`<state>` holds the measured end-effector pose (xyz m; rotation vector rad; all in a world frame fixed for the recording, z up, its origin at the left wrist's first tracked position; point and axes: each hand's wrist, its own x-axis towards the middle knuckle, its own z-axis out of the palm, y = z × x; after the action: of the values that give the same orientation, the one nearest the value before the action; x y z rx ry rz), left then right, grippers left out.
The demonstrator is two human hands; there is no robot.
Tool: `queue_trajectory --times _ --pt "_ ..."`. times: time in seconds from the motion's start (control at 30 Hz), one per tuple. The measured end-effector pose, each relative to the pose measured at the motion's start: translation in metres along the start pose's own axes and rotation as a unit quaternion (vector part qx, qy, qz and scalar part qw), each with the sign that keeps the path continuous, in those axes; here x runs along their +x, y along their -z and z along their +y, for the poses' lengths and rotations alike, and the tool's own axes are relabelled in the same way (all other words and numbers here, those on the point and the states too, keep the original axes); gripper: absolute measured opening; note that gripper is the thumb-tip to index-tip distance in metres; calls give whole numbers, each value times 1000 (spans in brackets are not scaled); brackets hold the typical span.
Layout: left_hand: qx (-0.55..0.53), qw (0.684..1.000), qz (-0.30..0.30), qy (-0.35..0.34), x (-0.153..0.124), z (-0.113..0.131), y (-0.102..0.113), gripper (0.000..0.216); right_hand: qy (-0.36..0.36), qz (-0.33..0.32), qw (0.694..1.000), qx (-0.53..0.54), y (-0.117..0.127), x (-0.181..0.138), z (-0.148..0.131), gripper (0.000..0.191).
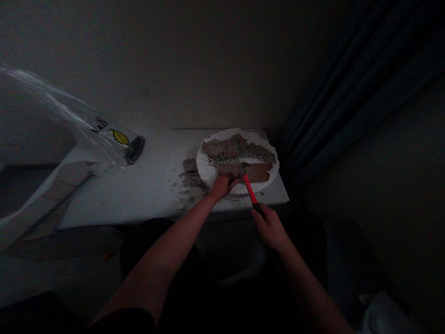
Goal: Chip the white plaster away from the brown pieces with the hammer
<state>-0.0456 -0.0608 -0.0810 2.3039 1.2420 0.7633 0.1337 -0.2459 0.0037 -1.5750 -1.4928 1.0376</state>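
My right hand (268, 225) is closed around the black grip of a hammer with a red shaft (249, 189). Its dark head is at a brown, flat, rough-textured slab (257, 172). The fingers of my left hand (223, 185) are bent against the near edge of that slab, beside the hammer head. Under the slab is a white, scallop-edged round board (207, 175). A second brown piece (220, 147) lies farther back on the board, with a heap of small grey-brown crumbs (259, 152) to its right.
The board rests on a white table (146, 195) with dark crumbs (193, 181) scattered left of it. A clear plastic bag (104, 139) with dark contents and a yellow label stands at the left. Dark curtains (347, 93) hang at the right; a wall rises behind.
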Motion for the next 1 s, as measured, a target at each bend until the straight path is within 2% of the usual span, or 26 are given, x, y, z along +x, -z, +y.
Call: queue_trajectory --times 0.17,0.37,0.43,0.6,0.77,1.0 --pt "12 1000 -3 -4 0 -3 -4 26 4 6 1000 -10 -1 -2 -1 29" --pt "-55 998 3 19 3 -6 1 16 8 16 999 -26 -7 -2 2 28" --pt "-78 997 4 25 4 -7 4 21 12 22 999 -27 -9 -2 5 28" --pt "-150 986 75 13 4 -11 9 41 -8 22 997 -73 -14 1 14 27" --pt "-178 981 67 30 5 -13 9 40 0 38 998 -53 -15 -2 14 29" --pt "-184 980 67 32 5 -9 5 40 -7 18 999 -35 -20 -3 15 28"
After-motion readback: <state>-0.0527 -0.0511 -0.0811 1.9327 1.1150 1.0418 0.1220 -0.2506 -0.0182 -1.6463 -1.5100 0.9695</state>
